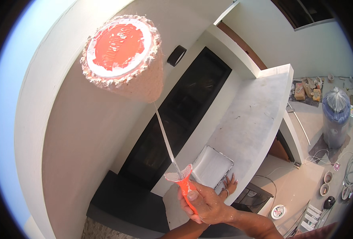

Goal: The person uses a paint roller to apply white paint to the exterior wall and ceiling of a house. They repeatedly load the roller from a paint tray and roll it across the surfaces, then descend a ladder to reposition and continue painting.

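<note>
Two hands are showing at the lower middle of the head view, high above a room under renovation. A pale curved wall (65, 131) is filling the left side, with a dark glass panel (176, 119) set beside it. Below, a white counter (252, 115) is carrying a white paint tray (211, 166), and the tiled floor (292, 187) is holding cables, small pots and a large wrapped water bottle (336, 117). The right hand (206, 203) is clamped around the orange handle (184, 185) of a paint roller (124, 55), which is reaching up against the wall; its end cap is orange, ringed in white paint, and its nap is pinkish and clotted. The left hand (229, 185) is resting flat, fingers spread, on the counter just beside the tray.
</note>
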### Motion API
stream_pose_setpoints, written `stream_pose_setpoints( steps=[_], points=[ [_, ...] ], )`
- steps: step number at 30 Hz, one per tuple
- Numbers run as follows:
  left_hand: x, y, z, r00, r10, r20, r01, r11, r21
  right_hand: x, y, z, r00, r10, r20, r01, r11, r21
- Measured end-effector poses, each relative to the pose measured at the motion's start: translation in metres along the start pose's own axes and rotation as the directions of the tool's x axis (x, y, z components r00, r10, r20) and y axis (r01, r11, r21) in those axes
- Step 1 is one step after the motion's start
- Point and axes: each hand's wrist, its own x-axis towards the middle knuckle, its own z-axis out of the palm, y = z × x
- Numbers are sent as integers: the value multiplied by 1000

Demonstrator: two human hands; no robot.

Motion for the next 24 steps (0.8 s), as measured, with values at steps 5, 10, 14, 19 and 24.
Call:
stream_pose_setpoints(
  steps=[5, 10, 14, 19, 24],
  points=[
    [0, 0, 0, 1000, 2, 0, -2, 1000, 5, -7, 21, 15, 998, -41, 39, 44, 994, -97],
    [-4, 1, -2, 999, -14, 31, 14, 1000, 11, -13, 26, 22, 997, 17, 81, -8, 994, -113],
    [-3, -1, 0, 1000, 10, 3, -10, 1000, 21, -17, 25, 26, 996, -8, 89, 20, 990, -138],
    [9, -11, 8, 999, 51, -20, -51, 999, -3, -21, 36, 29, 993, -59, 100, 78, 976, -202],
    [7, -13, 8, 998, 57, -9, -57, 998, -5, -18, 49, 31, 998, -66, 4, 64, 952, -298]
  ],
)
